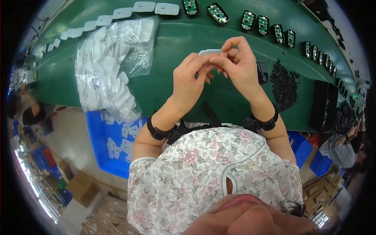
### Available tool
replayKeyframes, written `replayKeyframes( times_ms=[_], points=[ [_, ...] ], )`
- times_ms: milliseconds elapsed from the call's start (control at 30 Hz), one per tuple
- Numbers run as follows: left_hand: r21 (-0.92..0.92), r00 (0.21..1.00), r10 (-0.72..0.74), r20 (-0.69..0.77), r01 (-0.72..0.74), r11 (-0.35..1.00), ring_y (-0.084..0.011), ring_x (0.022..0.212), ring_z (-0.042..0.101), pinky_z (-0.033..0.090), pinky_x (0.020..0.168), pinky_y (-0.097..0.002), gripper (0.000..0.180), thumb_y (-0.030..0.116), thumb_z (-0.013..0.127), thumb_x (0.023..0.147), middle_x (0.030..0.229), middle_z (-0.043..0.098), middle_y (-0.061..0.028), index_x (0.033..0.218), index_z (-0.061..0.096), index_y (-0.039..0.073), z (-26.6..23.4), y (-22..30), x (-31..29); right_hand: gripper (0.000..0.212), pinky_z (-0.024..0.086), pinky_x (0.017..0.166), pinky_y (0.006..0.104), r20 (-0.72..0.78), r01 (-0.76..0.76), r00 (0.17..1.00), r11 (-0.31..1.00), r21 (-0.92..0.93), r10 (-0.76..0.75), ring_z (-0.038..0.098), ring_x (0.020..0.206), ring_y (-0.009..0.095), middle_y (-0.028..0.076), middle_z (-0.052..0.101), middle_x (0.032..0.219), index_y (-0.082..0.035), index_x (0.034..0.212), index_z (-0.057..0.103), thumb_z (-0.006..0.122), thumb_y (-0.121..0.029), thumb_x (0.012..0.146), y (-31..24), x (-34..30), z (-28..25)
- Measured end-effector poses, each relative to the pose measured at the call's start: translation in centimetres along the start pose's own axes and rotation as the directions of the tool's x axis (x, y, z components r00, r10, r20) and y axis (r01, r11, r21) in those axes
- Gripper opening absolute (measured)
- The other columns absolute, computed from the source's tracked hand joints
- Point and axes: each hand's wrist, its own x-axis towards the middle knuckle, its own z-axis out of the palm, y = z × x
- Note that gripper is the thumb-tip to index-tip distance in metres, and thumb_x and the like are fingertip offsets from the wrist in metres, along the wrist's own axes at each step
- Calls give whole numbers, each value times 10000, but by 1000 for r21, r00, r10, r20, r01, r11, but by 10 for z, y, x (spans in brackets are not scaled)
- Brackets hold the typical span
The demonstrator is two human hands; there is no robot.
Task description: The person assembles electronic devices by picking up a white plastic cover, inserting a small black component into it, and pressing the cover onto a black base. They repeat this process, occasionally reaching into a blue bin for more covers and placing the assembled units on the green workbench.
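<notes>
Both hands come together over the green counter (168, 43), and there's a white plastic piece (209, 51) right up at the fingertips! The left hand (188, 78) is closed on it, fingers wrapped along its near side, with just the top edge showing above. The right hand (241, 66) is curled in at the piece's right end, index finger bent, thumb beside the left fingers; whether it truly grips, I cannot tell, as the fingers hide it.

Over on the left, a clear plastic bag (105, 64) spills over with white pieces, and along the far side runs a curving row of flat white covers (167, 9). Further right, black cases (248, 19) carry on that line, green circuit boards inside them. Just beside the right wrist sits a black device (263, 72), then a heap of small black parts (285, 86). Below the counter's edge, a blue bin (94, 137) holds more white pieces.
</notes>
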Motion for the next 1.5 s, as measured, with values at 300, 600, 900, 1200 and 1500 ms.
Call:
replayKeyframes(
  times_ms=[300,600,900,1200,1500],
  points=[
    [-14,993,3,-115,-4,1000,-123,596,625,458,441,-216,150,-52,607,842,800,560,-60,957,666,24,-8,-2,-1,149,440,584,182,69,1,998,1000,-17,0,568,689,65,35,623,826,-4,995,556,643,-60,887,6,-6,4],
    [-289,988,-151,-23,138,947,-163,719,668,546,569,-251,304,-34,576,880,968,613,-114,1181,563,8,-9,-13,-9,89,433,606,185,42,12,999,976,-217,-3,559,713,55,11,601,832,-8,943,597,646,-52,884,5,-11,0],
    [-455,972,-236,11,215,864,-200,915,656,556,808,-292,369,-47,533,903,1096,598,-173,1255,422,-65,-10,-11,-12,73,441,579,211,74,195,981,865,-462,-181,562,677,81,38,586,805,7,893,596,651,-30,862,9,-12,10],
    [-425,951,-309,21,289,858,-167,926,647,513,848,-265,196,-14,555,911,1017,640,-116,1099,557,-69,-12,-13,-20,81,407,517,220,163,342,935,675,-654,-316,529,587,89,45,586,754,-3,839,604,664,-56,849,8,-9,10],
    [-49,997,-1,-75,-2,999,-133,822,645,521,727,-254,111,28,576,918,956,643,-86,981,607,-58,-10,-16,-23,118,375,542,195,94,-19,995,982,-188,37,484,613,49,1,563,725,-14,840,592,675,-96,855,22,-7,4]
  ],
)
